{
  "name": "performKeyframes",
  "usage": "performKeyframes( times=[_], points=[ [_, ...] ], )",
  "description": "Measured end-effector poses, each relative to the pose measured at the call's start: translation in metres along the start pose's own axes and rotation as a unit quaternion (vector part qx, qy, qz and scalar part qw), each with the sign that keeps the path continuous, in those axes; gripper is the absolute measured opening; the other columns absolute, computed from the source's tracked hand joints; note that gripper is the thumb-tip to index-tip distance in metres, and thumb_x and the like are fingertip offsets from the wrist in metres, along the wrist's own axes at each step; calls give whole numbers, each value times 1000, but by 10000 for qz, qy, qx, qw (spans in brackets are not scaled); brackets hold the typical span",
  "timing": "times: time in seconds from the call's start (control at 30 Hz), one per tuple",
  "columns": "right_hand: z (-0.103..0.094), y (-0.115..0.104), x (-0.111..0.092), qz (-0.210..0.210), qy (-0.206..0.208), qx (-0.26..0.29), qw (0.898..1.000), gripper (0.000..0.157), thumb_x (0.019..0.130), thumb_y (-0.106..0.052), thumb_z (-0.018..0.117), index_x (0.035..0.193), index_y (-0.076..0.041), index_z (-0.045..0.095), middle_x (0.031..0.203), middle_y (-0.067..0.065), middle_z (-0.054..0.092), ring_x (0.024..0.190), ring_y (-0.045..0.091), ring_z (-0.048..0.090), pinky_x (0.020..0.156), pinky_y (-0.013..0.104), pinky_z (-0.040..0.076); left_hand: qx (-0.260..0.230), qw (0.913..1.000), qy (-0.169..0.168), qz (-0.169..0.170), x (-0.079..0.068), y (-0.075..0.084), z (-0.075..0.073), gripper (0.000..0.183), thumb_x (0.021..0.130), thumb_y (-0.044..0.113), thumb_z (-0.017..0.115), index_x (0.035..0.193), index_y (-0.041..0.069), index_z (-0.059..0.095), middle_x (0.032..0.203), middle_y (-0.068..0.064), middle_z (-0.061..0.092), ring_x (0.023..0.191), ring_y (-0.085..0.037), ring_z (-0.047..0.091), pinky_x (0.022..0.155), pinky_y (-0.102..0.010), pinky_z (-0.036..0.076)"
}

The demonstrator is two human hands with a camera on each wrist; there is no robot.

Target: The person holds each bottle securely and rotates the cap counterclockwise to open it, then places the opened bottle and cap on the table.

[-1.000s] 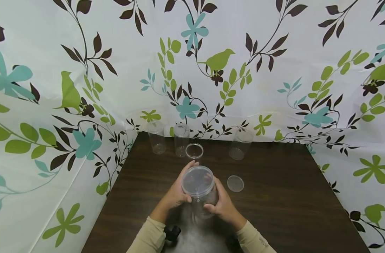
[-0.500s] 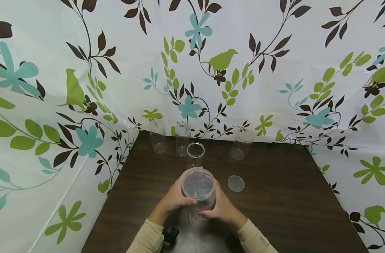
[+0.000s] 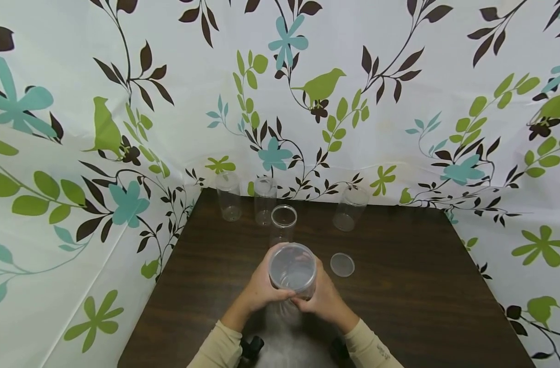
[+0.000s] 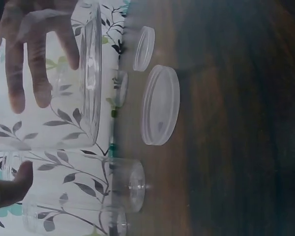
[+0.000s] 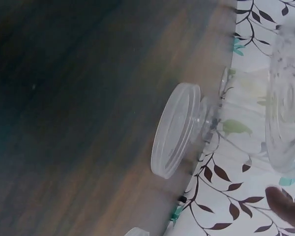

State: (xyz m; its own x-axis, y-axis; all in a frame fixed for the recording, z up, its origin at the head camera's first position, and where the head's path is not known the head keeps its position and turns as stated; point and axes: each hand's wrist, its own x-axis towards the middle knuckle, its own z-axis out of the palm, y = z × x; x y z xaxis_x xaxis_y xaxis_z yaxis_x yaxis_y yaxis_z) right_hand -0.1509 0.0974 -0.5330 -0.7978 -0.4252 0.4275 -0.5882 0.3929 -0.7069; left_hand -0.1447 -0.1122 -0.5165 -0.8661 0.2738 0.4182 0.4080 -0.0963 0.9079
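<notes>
Both hands hold a clear round plastic jar (image 3: 293,268) over the table, its wide round end facing up toward me. My left hand (image 3: 261,287) grips its left side, thumb across the front. From the right, my right hand (image 3: 327,297) grips it, thumb low on the front. The jar's upper face looks cloudy; whether a lid covers it I cannot tell. In the left wrist view the jar's base is raised off the table, and a clear lid (image 4: 161,105) lies near it. A second lid (image 4: 144,49) lies farther off. One lid (image 3: 342,265) shows right of the hands in the head view.
Just beyond the hands stands a clear jar (image 3: 283,232) with a bright round rim. Farther back are two tall clear jars (image 3: 229,204) (image 3: 265,207) at left and a wider jar (image 3: 350,212) at right. A patterned curtain (image 3: 399,128) borders the dark table (image 3: 413,296).
The held jar has tilted, so its round end faces me more fully. Both thumbs have come closer together across its front. The standing jars and the lid on the table stay put.
</notes>
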Motion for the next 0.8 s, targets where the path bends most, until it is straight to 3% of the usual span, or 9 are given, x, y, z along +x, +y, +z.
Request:
performKeyframes(
  times=[0.13,0.2,0.3,0.47,0.57,0.7,0.8],
  points=[
    [5,0,-1,-67,379,-378,9985,111,59,-20,94,149,-1,32,128,17,59,109,27,62,89,45,53,411,9990,183,-23,1,1,3,103,64,11,93,152,14,38,147,-9,52,126,-23,53,105,-33,42],
    [6,0,-2,-88,394,-207,9990,111,59,-20,94,149,0,32,130,18,58,111,27,61,92,43,52,546,9982,259,-16,2,2,5,101,65,14,93,151,15,39,145,-8,53,125,-22,53,104,-33,42],
    [4,2,-4,-40,155,459,9988,114,63,-21,96,152,-3,28,138,18,53,119,26,56,100,35,47,480,9981,360,151,2,2,6,97,70,24,93,150,13,40,143,-11,54,124,-28,54,104,-35,43],
    [-5,10,-2,-73,-484,1541,9868,132,59,-26,101,159,-11,17,150,18,42,129,31,48,108,30,37,-96,9988,287,378,0,0,3,95,77,41,89,149,5,40,142,-19,52,125,-39,51,106,-35,41],
    [-10,12,2,-236,-741,1430,9867,132,60,-29,101,160,-11,17,150,18,43,128,34,50,108,33,39,-308,9991,-27,273,0,-1,-3,100,77,44,89,151,2,35,147,-22,47,129,-35,48,109,-33,38],
    [-12,11,5,-295,-907,945,9909,123,64,-23,99,159,-12,21,146,14,49,124,30,55,104,37,44,-462,9977,-484,79,2,-1,-14,123,68,57,89,157,2,25,158,-24,33,140,-24,40,112,-26,32],
    [-11,9,5,-413,-777,536,9947,120,64,-22,98,156,-11,24,143,14,51,120,30,57,98,41,48,-344,9971,-660,129,5,-2,-18,125,65,60,90,157,3,27,163,-20,27,146,-21,33,114,-28,29]
  ],
)
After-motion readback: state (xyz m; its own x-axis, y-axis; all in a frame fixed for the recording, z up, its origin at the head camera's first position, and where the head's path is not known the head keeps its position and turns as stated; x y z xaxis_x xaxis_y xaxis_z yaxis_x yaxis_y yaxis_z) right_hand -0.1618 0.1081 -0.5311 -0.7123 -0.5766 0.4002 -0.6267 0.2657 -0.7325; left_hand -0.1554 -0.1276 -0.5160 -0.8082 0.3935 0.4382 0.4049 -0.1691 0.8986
